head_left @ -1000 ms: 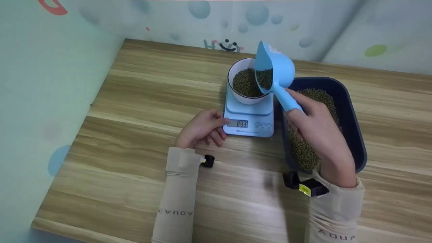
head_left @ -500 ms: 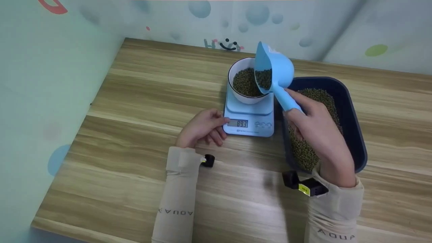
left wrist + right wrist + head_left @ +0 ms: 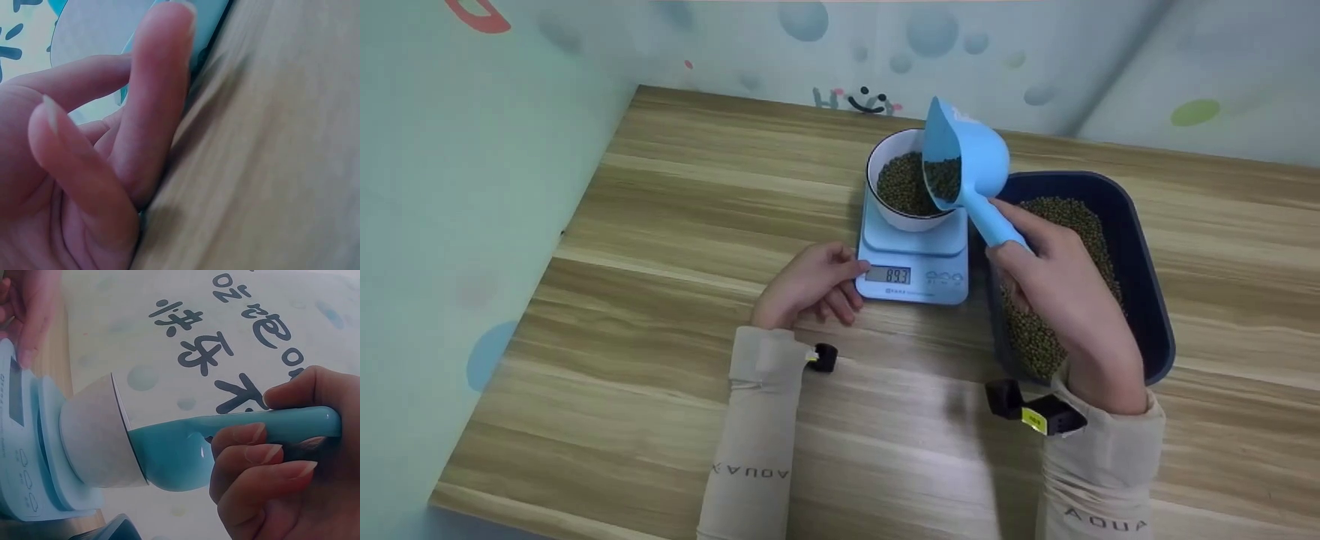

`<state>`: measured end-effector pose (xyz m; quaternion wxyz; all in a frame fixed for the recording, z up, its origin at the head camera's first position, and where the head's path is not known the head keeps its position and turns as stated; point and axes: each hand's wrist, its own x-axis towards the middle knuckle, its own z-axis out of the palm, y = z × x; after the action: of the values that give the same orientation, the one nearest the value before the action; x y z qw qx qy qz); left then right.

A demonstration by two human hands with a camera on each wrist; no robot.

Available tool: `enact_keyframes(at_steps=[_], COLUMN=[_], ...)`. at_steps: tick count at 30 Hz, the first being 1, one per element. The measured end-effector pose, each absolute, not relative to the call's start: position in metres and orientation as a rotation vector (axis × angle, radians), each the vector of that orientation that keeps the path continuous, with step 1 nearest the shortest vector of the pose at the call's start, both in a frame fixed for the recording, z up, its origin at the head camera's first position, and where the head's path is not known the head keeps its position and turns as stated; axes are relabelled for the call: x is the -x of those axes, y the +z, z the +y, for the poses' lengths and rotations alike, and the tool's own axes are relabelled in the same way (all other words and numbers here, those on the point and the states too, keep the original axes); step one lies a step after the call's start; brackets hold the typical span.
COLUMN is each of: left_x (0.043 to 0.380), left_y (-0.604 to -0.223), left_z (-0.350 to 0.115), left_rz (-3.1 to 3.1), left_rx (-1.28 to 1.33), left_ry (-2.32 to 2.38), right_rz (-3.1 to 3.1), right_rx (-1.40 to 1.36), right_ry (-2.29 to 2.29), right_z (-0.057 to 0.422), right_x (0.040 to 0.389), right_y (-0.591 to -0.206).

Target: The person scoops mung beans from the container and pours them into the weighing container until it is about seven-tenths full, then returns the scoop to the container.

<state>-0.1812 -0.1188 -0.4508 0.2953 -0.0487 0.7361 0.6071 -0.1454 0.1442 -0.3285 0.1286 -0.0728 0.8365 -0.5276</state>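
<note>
My right hand (image 3: 1061, 277) grips the handle of a light blue scoop (image 3: 986, 157), fingers curled round it in the right wrist view. The scoop is tilted over the right rim of a white bowl (image 3: 900, 214), with green beans (image 3: 943, 178) lying inside the scoop. More green beans (image 3: 904, 184) fill the bowl's lower part. Under the bowl is a light blue kitchen scale (image 3: 915, 289), its display showing digits like 893. My left hand (image 3: 814, 283) touches the scale's left edge beside the display, fingers loosely bent.
A dark blue bin (image 3: 1147, 300) holding many green beans (image 3: 1035, 341) stands right of the scale, under my right hand. Behind the wooden table (image 3: 697, 195) rises a patterned wall (image 3: 750, 45). Another wall (image 3: 472, 187) borders the left side.
My right hand and the scoop have shifted slightly left and down over the bowl. The left hand stays in place and the display digits look the same.
</note>
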Motion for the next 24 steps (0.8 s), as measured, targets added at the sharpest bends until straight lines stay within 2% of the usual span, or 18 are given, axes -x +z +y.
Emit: enact_keyframes(at_steps=[24], left_x=[0.1805], left_y=[-0.4521], left_z=[-0.1184], left_rz=[1.96], left_rx=[0.121], left_ry=[1.634], right_rz=[2.418], right_rx=[0.231], right_ry=[-1.542], right_z=[0.144], right_x=[0.1479], right_y=[-0.3327])
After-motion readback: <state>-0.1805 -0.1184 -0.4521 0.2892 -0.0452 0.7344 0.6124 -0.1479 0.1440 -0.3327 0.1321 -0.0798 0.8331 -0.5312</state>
